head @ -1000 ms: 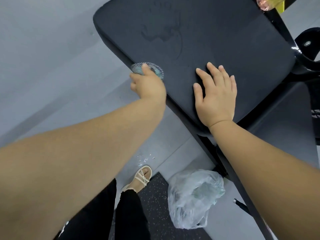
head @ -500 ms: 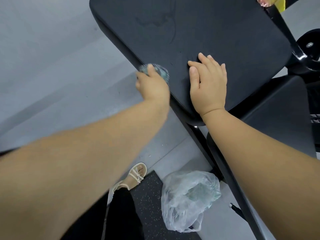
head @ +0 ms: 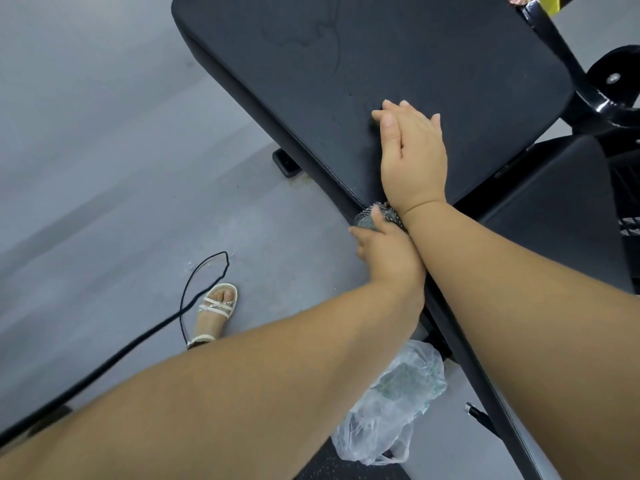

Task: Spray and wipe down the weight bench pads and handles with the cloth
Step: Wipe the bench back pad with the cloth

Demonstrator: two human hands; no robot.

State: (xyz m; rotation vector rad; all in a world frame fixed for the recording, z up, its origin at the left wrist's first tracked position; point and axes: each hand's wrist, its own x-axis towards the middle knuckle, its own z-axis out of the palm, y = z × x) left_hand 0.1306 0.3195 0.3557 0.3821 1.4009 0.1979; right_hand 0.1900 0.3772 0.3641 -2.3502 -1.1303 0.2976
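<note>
Since a second ago the left hand [head: 388, 258] has slid the cloth [head: 372, 216] down the long side edge of the bench pad [head: 346, 81] to the pad's near corner, and now sits right against the right wrist. Its fingers curl round the bunched grey-green cloth, thumb on top, pressing it to the corner's rim. Meanwhile the right hand [head: 412, 161] has turned and closed up: it lies flat on the pad's near end, fingers straight and pressed together, where earlier they were spread. Faint damp streaks [head: 322, 36] show on the pad's far half. Below the pad's near corner a clear plastic bag [head: 388, 410] lies on the grey floor [head: 104, 150]. Left of the pad, a foot in a white sandal [head: 214, 310] stands by a looped black cord [head: 194, 289]. At the pad's right side is the black metal frame [head: 602, 95].
</note>
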